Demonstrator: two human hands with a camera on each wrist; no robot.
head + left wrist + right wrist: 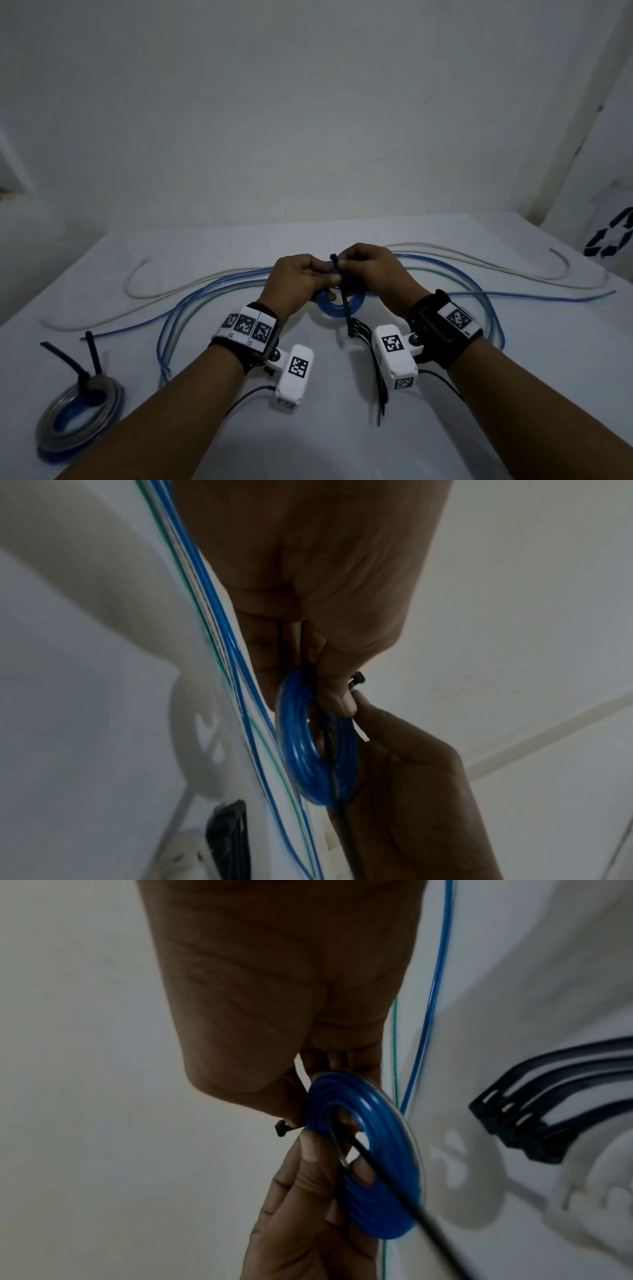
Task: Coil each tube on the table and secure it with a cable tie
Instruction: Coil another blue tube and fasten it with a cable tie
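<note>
While your left hand (pixel 301 279) grips the blue coil (pixel 337 305) by its rim, fingers curled through the centre hole and thumb pressed on the turns, the loops cannot spring apart; that seems the reason for holding it on edge, clear of the table (pixel 342 452). Your right hand (pixel 368 270) pinches the tie (pixel 346 305) near its head (pixel 334 257), thumb and forefinger tight together just above the coil. The strap runs down from those fingertips, through the hole, and its tail hangs below toward you. From that, you are likely about to feed the tail into the head, so keeping the head exposed above your fingers makes sense.

Just below your right wrist lie the spare ties (pixel 548 1104), their heads bunched; the hanging tail nearly reaches them and could snag. Behind your fingers, loose blue tubes (pixel 219 284), a green-tinted one and a white tube (pixel 479 260) sprawl across the table, still uncoiled. Well to the left of your left hand sits a finished coil (pixel 77 421), already tied.
</note>
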